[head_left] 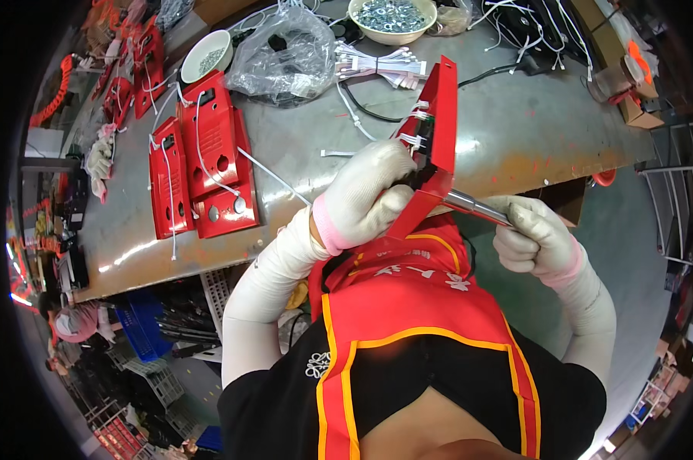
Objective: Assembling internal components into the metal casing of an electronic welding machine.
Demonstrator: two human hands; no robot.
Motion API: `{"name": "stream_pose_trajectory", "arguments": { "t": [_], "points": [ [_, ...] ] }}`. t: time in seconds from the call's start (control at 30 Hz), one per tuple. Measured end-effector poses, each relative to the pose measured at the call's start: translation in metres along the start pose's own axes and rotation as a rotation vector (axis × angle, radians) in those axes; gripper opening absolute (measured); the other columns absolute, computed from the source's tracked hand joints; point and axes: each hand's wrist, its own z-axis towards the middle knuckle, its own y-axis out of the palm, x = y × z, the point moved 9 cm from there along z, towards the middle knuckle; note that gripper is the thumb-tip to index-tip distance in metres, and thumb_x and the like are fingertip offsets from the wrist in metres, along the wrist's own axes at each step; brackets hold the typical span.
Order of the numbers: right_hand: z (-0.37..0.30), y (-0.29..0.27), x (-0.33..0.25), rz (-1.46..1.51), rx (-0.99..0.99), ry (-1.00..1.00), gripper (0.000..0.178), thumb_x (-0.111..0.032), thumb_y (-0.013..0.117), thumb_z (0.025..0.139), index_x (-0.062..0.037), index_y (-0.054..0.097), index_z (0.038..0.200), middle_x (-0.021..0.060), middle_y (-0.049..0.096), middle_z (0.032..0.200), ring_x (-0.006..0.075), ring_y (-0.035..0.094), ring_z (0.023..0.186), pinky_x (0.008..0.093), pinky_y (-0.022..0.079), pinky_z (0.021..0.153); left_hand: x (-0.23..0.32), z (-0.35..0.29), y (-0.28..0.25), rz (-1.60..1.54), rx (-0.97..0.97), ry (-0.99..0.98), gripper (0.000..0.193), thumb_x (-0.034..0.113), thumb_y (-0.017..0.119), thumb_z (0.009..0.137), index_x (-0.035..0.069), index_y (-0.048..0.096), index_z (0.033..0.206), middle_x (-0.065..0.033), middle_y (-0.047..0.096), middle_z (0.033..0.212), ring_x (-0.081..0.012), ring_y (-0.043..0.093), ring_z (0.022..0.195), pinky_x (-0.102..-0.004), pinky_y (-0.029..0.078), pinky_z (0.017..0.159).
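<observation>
My left hand [367, 193], in a white knit glove with a pink cuff, grips a red sheet-metal panel [443, 115] and holds it tilted up over the table's near edge. White wire connectors [415, 140] and a dark part sit on the panel's inner side. In my right hand [540, 239], gloved the same way, is a silver tool with a stepped round shaft [475, 207]. The shaft's thicker end meets the panel's right side near its lower end. What the tip bears on is hidden, and the fingers cover the tool's other end.
Red panels [212, 153] with white cables lie on the metal table [300, 146] at left. Behind are a small bowl of hardware [206, 55], a clear plastic bag [281, 57], bundled white cables [381, 65] and a bowl of washers [392, 17]. A jar [616, 80] stands at far right.
</observation>
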Motion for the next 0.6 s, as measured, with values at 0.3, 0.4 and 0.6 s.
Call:
{"name": "stream_pose_trajectory", "arguments": {
  "t": [0.3, 0.4, 0.6],
  "points": [
    [-0.010, -0.006, 0.039, 0.563, -0.197, 0.040, 0.050, -0.033, 0.043, 0.102, -0.0018, 0.038, 0.141, -0.0081, 0.023, 0.055, 0.0035, 0.022, 0.046, 0.0192, 0.019, 0.040, 0.018, 0.008, 0.018, 0.112, -0.162, 0.188, 0.025, 0.027, 0.061, 0.089, 0.003, 0.055, 0.095, -0.0141, 0.053, 0.086, -0.0357, 0.051, 0.077, -0.0410, 0.043, 0.071],
    [-0.008, -0.010, 0.046, 0.587, -0.249, 0.020, 0.043, -0.031, 0.045, 0.102, -0.0030, 0.045, 0.134, -0.0083, 0.026, 0.055, 0.0043, 0.024, 0.046, 0.0194, 0.021, 0.040, 0.016, 0.011, 0.022, 0.081, -0.150, 0.199, 0.020, 0.022, 0.063, 0.084, 0.004, 0.056, 0.091, -0.0139, 0.053, 0.082, -0.0362, 0.051, 0.075, -0.0421, 0.042, 0.068],
    [-0.006, -0.028, 0.042, 0.416, -0.272, -0.119, 0.039, -0.031, 0.048, 0.101, -0.0041, 0.050, 0.129, -0.0084, 0.028, 0.055, 0.0045, 0.026, 0.048, 0.0198, 0.022, 0.040, -0.004, 0.002, 0.015, -0.129, 0.000, -0.108, 0.028, 0.017, 0.062, 0.084, 0.001, 0.059, 0.107, -0.0136, 0.061, 0.096, -0.0296, 0.060, 0.090, -0.0374, 0.048, 0.081]
  ]
}}
